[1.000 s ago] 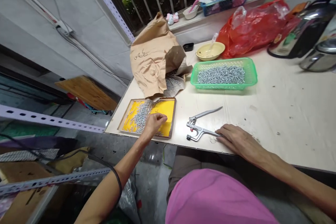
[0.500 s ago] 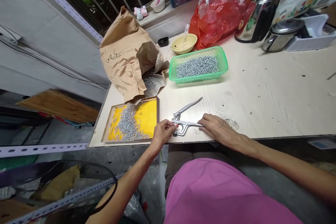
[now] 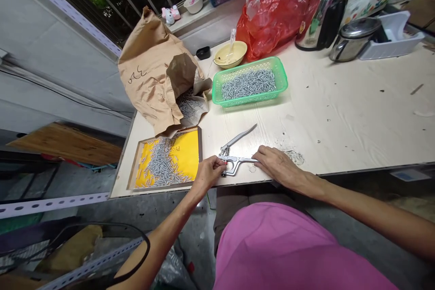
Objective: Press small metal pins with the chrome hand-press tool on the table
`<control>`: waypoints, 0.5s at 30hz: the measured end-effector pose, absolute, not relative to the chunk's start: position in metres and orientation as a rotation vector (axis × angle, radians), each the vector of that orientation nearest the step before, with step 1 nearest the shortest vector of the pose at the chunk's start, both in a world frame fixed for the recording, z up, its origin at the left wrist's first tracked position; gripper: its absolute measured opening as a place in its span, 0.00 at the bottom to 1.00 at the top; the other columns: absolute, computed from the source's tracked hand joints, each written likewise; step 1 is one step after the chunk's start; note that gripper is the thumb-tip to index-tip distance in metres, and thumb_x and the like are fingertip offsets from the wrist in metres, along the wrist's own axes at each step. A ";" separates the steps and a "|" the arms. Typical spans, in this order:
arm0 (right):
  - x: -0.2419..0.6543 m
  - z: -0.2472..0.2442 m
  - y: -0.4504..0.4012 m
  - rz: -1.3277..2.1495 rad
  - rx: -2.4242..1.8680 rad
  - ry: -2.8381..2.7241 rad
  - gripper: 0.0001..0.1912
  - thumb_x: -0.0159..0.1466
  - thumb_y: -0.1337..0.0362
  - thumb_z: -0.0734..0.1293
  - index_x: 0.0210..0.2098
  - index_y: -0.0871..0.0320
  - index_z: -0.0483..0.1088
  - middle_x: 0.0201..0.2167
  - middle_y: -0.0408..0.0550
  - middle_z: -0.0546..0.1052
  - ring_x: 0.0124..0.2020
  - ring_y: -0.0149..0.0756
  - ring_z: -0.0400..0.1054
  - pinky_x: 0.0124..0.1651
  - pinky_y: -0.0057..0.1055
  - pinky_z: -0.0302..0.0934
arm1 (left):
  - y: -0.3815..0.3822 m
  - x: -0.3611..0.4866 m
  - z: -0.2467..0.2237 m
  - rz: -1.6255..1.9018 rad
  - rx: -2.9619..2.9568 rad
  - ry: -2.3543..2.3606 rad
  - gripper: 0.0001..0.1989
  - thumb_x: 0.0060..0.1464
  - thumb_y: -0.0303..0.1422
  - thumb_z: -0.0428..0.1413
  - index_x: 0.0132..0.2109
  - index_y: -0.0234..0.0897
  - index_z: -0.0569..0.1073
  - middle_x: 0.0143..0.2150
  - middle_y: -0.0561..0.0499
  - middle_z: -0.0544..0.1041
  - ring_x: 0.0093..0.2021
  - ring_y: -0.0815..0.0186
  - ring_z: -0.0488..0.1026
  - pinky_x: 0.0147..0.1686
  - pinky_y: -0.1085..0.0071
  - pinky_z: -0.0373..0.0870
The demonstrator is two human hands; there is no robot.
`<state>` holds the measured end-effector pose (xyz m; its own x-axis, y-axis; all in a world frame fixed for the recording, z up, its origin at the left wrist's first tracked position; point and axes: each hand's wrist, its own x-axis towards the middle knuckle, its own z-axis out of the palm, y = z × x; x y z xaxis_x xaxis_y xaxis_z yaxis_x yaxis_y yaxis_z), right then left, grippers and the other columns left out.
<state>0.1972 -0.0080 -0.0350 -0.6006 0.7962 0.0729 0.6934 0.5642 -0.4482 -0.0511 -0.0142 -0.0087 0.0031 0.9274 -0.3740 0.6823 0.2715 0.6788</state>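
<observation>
Down in the head view, a plier-like tool (image 3: 239, 160) lies on the pale worktop (image 3: 356, 113) near its front edge, one handle raised away from the other, with a spring between them near the head. The right hand (image 3: 277, 163) rests palm down, its fingers closed on the end of the lower handle. The left hand (image 3: 209, 174) is at the tool's head, fingertips bunched beside a small red part (image 3: 225, 162); I cannot tell whether they are clamped on anything.

Just left of that hand sits a shallow tray (image 3: 200, 145) with a yellow bottom, small metal pieces (image 3: 161, 163) heaped over its left and middle. Behind it, a brown paper bag (image 3: 149, 81) leans with its torn mouth open, more pieces inside. Behind the tool stands a green basket (image 3: 282, 79) holding similar pieces. Farther back are a yellow bowl (image 3: 240, 50), a red plastic bag (image 3: 272, 18), a kettle (image 3: 322, 13) and a steel pot (image 3: 355, 38).
</observation>
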 end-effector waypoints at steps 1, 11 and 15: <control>0.197 -0.034 -0.008 0.554 -1.249 -2.543 0.11 0.68 0.67 0.57 0.37 0.60 0.70 0.35 0.50 0.70 0.35 0.35 0.64 0.38 0.32 0.57 | -0.014 -0.051 -0.008 0.373 1.480 1.737 0.05 0.46 0.32 0.58 0.28 0.35 0.73 0.21 0.54 0.73 0.21 0.72 0.67 0.23 0.76 0.60; 0.197 -0.026 0.024 0.368 -1.137 -2.645 0.46 0.53 0.46 0.70 0.63 0.58 0.52 0.66 0.64 0.48 0.65 0.59 0.41 0.59 0.54 0.47 | -0.013 -0.055 -0.010 0.401 1.474 1.686 0.09 0.44 0.31 0.58 0.33 0.37 0.66 0.21 0.59 0.70 0.20 0.73 0.66 0.23 0.77 0.61; 0.191 -0.025 0.051 0.407 -1.062 -2.799 0.55 0.46 0.40 0.72 0.63 0.63 0.52 0.63 0.68 0.54 0.65 0.63 0.42 0.60 0.60 0.40 | -0.012 -0.054 -0.010 0.380 1.457 1.688 0.09 0.44 0.30 0.58 0.32 0.37 0.65 0.20 0.60 0.69 0.20 0.73 0.65 0.23 0.77 0.61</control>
<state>0.1914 0.0513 -0.0251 -0.7466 0.6650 0.0173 0.6326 0.7177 -0.2911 -0.0543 -0.0120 -0.0103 0.0419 0.9165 -0.3978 0.6579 0.2743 0.7013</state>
